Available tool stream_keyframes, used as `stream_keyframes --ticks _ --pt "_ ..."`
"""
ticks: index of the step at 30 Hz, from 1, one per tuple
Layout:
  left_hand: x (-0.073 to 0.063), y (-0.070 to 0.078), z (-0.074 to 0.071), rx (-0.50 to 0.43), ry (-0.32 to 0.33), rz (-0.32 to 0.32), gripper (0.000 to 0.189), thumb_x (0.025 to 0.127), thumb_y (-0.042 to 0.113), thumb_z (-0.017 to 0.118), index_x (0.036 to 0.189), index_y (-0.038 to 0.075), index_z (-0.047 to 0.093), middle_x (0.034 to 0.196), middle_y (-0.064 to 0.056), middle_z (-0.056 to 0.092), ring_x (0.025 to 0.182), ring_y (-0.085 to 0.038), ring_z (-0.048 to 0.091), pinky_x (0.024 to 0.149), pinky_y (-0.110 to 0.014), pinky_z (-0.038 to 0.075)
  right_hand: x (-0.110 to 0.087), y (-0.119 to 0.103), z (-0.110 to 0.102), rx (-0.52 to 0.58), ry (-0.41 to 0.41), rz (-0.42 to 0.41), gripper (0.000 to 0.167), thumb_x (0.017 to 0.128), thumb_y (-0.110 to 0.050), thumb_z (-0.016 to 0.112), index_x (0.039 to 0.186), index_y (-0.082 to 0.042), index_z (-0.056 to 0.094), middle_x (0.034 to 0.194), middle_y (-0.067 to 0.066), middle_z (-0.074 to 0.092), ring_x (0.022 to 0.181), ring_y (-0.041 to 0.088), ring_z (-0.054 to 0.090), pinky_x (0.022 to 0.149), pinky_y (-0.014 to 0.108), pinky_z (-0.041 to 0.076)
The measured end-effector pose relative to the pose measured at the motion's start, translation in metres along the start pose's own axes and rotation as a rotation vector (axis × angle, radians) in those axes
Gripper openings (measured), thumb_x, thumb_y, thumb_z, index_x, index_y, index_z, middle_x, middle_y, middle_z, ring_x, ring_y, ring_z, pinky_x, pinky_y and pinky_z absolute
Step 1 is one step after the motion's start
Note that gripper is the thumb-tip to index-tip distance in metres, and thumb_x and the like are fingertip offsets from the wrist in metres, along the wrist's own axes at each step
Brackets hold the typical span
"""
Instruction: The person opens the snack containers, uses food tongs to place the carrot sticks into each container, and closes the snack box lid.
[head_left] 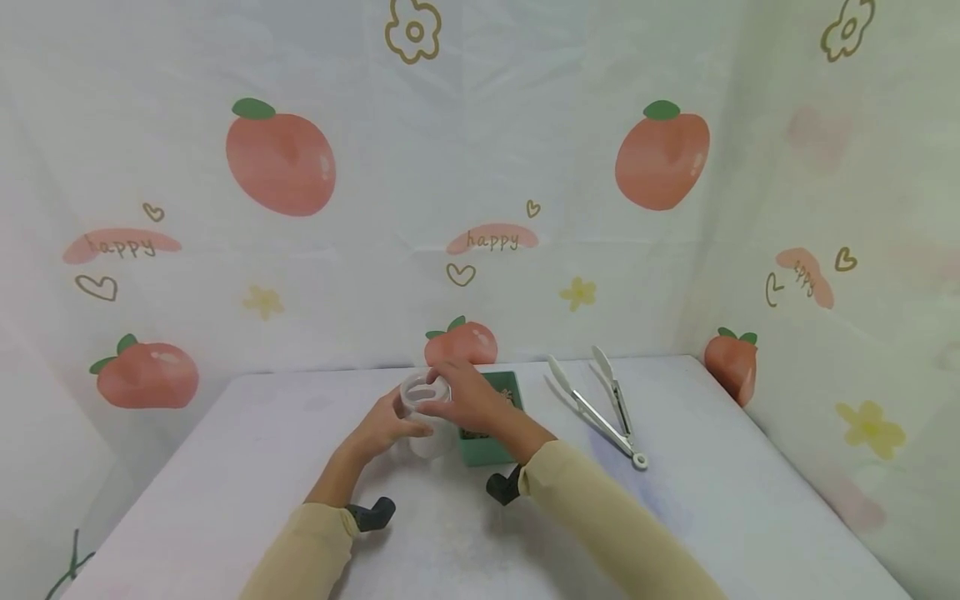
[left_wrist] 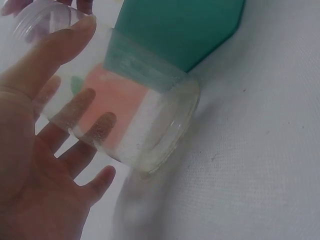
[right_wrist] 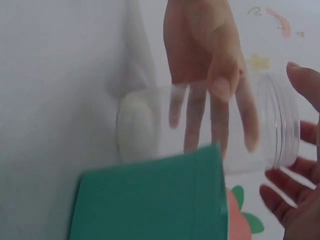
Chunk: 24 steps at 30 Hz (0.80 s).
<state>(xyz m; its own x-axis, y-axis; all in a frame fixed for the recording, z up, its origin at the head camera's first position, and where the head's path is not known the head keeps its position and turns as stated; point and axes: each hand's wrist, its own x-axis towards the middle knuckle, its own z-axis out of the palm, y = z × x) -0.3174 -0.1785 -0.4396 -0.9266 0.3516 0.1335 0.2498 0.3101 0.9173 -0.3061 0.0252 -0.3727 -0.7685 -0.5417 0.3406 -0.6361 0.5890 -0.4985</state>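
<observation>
A clear jar [right_wrist: 167,125] stands upright on the table, its round top end [head_left: 410,385] capped by a clear lid [right_wrist: 289,125]. My left hand [head_left: 386,427] holds the jar's body, with the thumb on one side and the fingers spread along the other, partly seen through the clear wall in the left wrist view. From above, my right hand [head_left: 468,400] grips around the lid with curled fingers and thumb. Right beside the jar sits a green box [head_left: 487,452] with small brown bits [head_left: 507,395] in it, partly hidden by my right hand.
Metal tongs [head_left: 600,412] with pale tips lie spread on the table [head_left: 712,475], right of the box. A printed cloth [head_left: 480,150] with fruit pictures hangs behind the table and at its sides. Dark wrist mounts [head_left: 375,514] sit on both forearms.
</observation>
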Motion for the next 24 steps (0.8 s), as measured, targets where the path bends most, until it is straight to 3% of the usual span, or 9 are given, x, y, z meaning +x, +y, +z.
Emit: stream_keyframes --ticks 6,10,17,24 --pt "-0.001 -0.001 0.0 0.013 0.01 -0.015 0.078 0.081 0.012 0.079 0.147 0.015 0.037 0.141 -0.013 0.049 0.126 -0.032 0.048 0.099 -0.054 0.042 0.01 -0.012 0.007 -0.068 0.018 0.121 0.056 0.08 -0.05 0.076 0.118 -0.015 0.055 0.108 -0.001 0.055 0.094 0.014 0.052 0.078 0.027 0.05" --pt "-0.001 0.001 0.0 0.017 0.012 -0.009 0.079 0.081 0.012 0.079 0.148 0.017 0.037 0.141 -0.012 0.048 0.125 -0.032 0.049 0.099 -0.054 0.042 0.013 -0.016 0.007 -0.114 0.026 0.173 0.063 0.077 -0.054 0.076 0.122 -0.017 0.053 0.111 0.004 0.057 0.093 0.016 0.052 0.075 0.028 0.05" --pt "-0.002 0.003 0.001 0.028 0.018 -0.013 0.078 0.08 0.014 0.08 0.146 0.014 0.038 0.138 -0.01 0.051 0.123 -0.031 0.049 0.099 -0.053 0.042 0.014 -0.015 0.005 -0.074 0.029 0.174 0.066 0.077 -0.048 0.079 0.127 -0.015 0.053 0.114 0.005 0.059 0.095 0.016 0.053 0.075 0.03 0.05" --pt "-0.003 0.002 0.0 0.021 0.019 -0.008 0.075 0.08 0.014 0.079 0.144 0.012 0.04 0.136 -0.009 0.053 0.123 -0.03 0.051 0.098 -0.054 0.042 0.013 -0.008 0.007 0.041 0.039 0.158 0.064 0.078 -0.04 0.082 0.13 -0.016 0.055 0.116 0.001 0.06 0.102 0.02 0.057 0.078 0.03 0.052"
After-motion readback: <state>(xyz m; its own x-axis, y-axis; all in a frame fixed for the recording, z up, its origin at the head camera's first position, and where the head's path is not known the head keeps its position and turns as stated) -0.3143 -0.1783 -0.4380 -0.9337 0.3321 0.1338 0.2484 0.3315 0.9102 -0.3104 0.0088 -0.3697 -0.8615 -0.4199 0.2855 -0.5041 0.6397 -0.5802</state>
